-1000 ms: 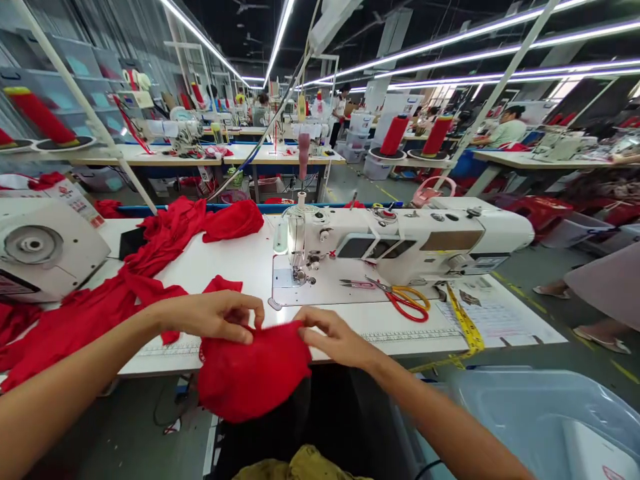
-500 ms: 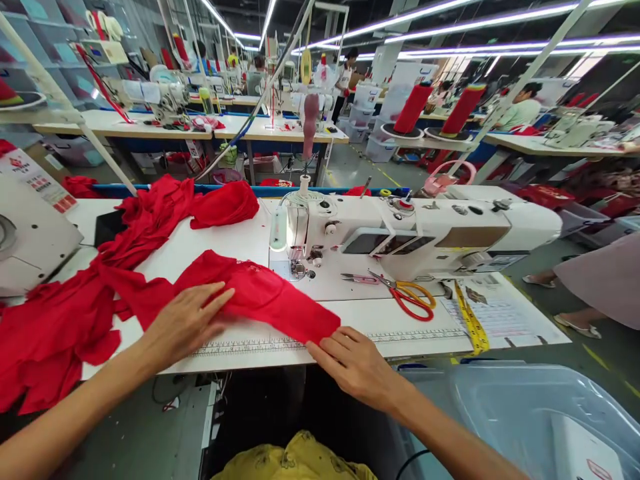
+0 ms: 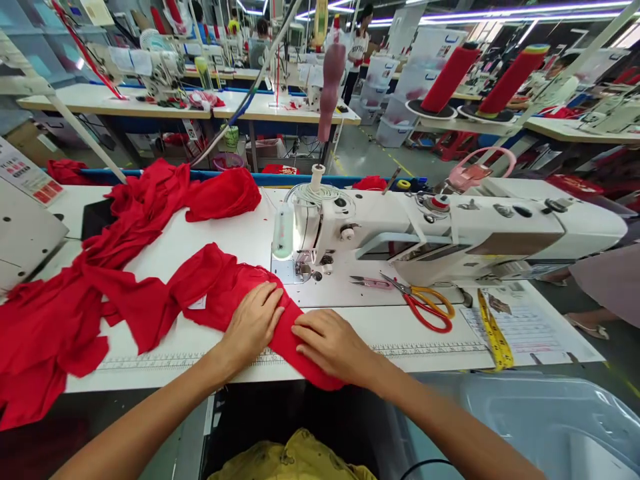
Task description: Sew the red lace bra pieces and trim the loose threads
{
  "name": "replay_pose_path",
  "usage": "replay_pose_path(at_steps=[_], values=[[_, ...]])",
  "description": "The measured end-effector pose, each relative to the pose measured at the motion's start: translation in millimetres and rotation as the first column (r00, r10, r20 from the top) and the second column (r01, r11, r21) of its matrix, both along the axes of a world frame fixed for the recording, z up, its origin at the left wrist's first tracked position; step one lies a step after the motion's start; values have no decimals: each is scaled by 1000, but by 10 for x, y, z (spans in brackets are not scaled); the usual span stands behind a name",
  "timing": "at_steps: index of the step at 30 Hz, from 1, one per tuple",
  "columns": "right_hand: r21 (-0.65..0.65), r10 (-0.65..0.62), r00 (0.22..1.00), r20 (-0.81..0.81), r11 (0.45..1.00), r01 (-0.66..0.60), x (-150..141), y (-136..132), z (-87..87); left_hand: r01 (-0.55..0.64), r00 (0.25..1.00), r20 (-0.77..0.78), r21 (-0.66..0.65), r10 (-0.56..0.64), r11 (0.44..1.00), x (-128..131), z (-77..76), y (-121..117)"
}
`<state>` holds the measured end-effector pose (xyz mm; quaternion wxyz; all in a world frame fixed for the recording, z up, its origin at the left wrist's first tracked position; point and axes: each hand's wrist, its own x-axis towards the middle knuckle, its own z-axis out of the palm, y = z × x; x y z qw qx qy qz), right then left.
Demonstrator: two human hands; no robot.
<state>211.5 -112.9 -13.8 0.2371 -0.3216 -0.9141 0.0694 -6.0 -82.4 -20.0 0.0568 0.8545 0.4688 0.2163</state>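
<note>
A red fabric piece (image 3: 300, 347) lies on the white sewing table, its near end reaching over the front edge. My left hand (image 3: 253, 320) rests on it with the fingers stretched out flat. Close by, my right hand (image 3: 333, 343) lies over the right side of the fabric, its fingers slightly bent and on top of the cloth. Just behind the hands, the upper edge of the piece comes near the needle area of a white sewing machine (image 3: 385, 220). A small white label (image 3: 198, 303) shows beside the fabric's left part.
A heap of red cloth (image 3: 60, 320) covers the table's left side. Orange-and-red-handled scissors (image 3: 425, 307), small thread snips (image 3: 371, 283) and a yellow measuring tape (image 3: 495, 333) lie at the right. A clear plastic bin (image 3: 525, 393) stands at front right. Other people are farther back.
My left hand has moved right along the fabric. The fabric's right end has turned toward me, and my right hand has shifted from that end onto its side. The view has also shifted.
</note>
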Motion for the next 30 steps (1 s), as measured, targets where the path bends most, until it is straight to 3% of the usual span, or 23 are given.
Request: replay_pose_path(at_steps=[2,4,9,12,15,18,22,26,30], values=[[-4,18,999,28,1000,-18,-16,-64,-27,-3,999,-42,4,4,1000,-51,-88,62],[-24,52,998,42,998,-51,-22,-123,-17,67,996,-64,-27,-69,997,-140,-103,133],[-25,144,989,25,989,-144,-68,16,46,283,956,-34,-142,-291,948,-239,81,357],[39,157,988,14,987,-157,-100,218,38,234,972,56,-103,-229,967,-158,117,380],[67,216,975,51,973,-220,-103,354,12,133,989,68,-32,-131,991,-62,42,321],[76,266,962,62,960,-270,-85,396,-15,66,997,-33,44,-64,997,-13,-26,278],[68,253,967,32,965,-255,-67,411,-47,-11,977,-213,77,27,997,30,8,321],[47,205,979,-10,978,-204,-54,472,-57,-58,976,-207,30,63,998,102,51,491],[38,150,988,-29,988,-148,-3,543,-44,21,997,-76,-83,-27,996,152,-15,772]])
